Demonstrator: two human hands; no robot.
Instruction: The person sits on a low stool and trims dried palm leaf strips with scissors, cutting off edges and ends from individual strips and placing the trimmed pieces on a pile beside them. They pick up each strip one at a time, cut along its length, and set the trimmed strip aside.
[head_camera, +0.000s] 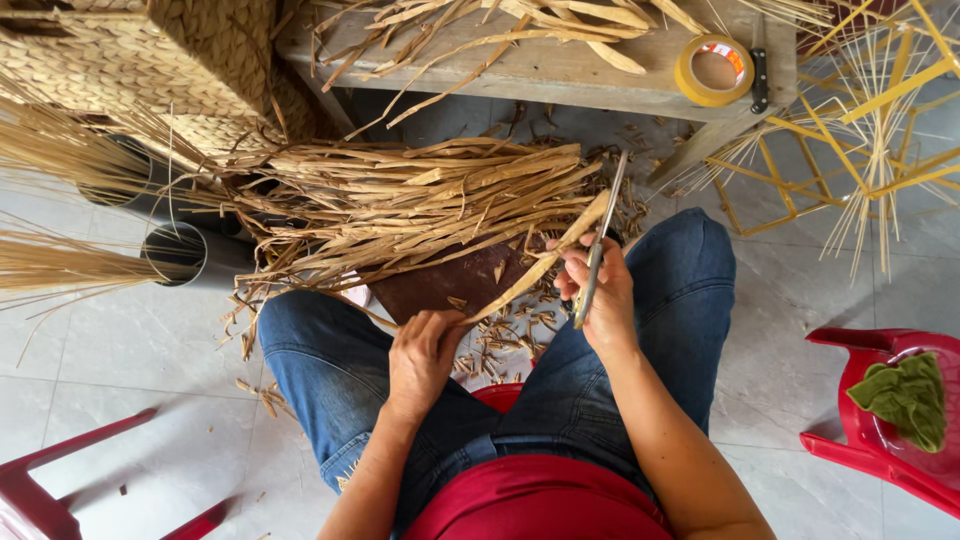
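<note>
My left hand (425, 355) pinches the near end of a long dried straw strip (545, 260) above my left knee. My right hand (600, 290) grips a pair of metal scissors (598, 240), blades pointing up and away, and its fingers also press the same strip near its far part. The strip runs slantwise from one hand to the other. A big heap of dried strips (420, 200) lies just beyond my knees. Small cut scraps (500, 340) litter the floor between my legs. I sit in blue jeans and a red top.
A woven basket (150, 60) stands at the top left, two dark tubes (190, 255) holding straw bundles beside it. A wooden bench (560, 70) carries more strips and a yellow tape roll (712, 70). Yellow wire frames (860, 110) sit right; a red stool (880, 420) holds a green cloth (905, 395).
</note>
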